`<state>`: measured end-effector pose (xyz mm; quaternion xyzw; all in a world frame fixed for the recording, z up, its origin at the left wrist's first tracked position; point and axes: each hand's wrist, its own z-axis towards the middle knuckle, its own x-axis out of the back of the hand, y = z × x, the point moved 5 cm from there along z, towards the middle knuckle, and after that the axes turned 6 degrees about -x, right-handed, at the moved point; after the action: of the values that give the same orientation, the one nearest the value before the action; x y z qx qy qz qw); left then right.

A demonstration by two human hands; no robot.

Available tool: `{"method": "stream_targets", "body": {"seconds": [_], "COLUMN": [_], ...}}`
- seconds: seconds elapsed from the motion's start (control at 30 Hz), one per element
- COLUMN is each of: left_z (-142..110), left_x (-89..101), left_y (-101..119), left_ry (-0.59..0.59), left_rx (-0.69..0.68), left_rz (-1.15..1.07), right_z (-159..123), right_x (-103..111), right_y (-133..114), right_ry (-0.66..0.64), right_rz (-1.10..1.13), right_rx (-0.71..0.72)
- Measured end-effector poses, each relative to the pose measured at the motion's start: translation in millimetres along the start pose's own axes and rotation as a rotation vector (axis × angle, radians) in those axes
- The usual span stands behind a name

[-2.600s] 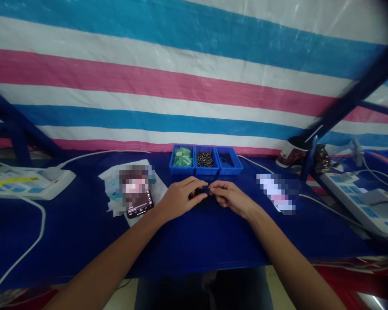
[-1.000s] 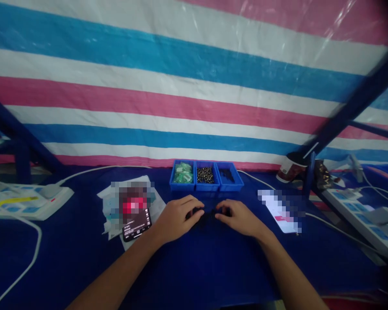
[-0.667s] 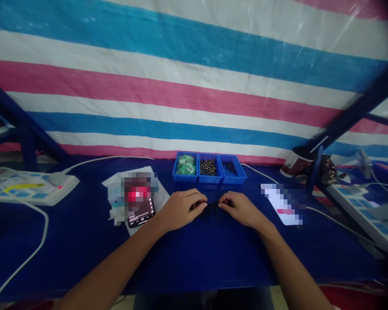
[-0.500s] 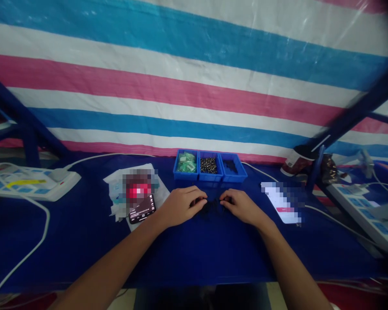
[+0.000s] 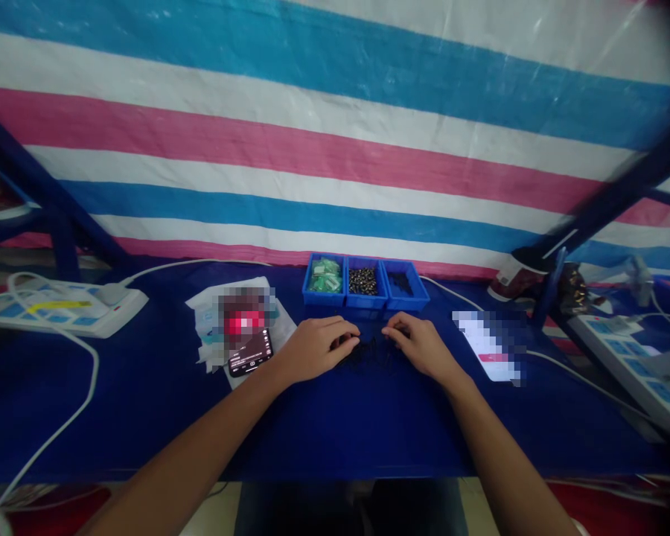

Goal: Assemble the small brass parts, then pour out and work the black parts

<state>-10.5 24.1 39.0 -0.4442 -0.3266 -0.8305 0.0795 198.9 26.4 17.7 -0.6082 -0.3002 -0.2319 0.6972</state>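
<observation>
My left hand (image 5: 321,348) rests low over the blue tabletop (image 5: 335,432), its thumb and fingertips drawn together in a pinch. Facing it, my right hand (image 5: 421,346) also has its fingers curled and closed. Whatever the fingertips hold is too small and dark to make out. Several thin black pieces (image 5: 365,356) lie on the table between and beneath the hands. Just beyond them stand three joined blue bins: small green packets (image 5: 326,277) fill the left one, brass-and-black small parts (image 5: 362,281) the middle one, and flat black pieces (image 5: 400,283) the right one.
A lit phone (image 5: 250,353) lies on a white plastic bag (image 5: 206,316) at left. Another bright phone (image 5: 488,350) is at right. Power strips (image 5: 112,316) with white cables flank the table. A cup (image 5: 517,275) stands back right, before a striped sheet (image 5: 335,156).
The camera view has shifted slightly. My right hand's fingers have moved a little, and more of the black pieces shows between the hands. Both hands keep nearly the same place.
</observation>
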Motion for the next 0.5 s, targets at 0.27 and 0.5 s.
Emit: {"method": "stream_targets", "body": {"seconds": [0.27,0.5], "left_z": [1.0,1.7], "left_x": [-1.8,-5.8], "left_y": [3.5,2.4], "left_ry": [-0.033,-0.085], "left_rx": [-0.014,-0.004], "left_rz": [0.005,0.012], "right_z": [-5.7,-10.1], "right_x": [-3.7,-17.5], "right_y": [-20.9,-33.9], "right_ry": [0.091,-0.027], "right_rz": [0.195,0.174], "right_rx": [0.079,0.188]}}
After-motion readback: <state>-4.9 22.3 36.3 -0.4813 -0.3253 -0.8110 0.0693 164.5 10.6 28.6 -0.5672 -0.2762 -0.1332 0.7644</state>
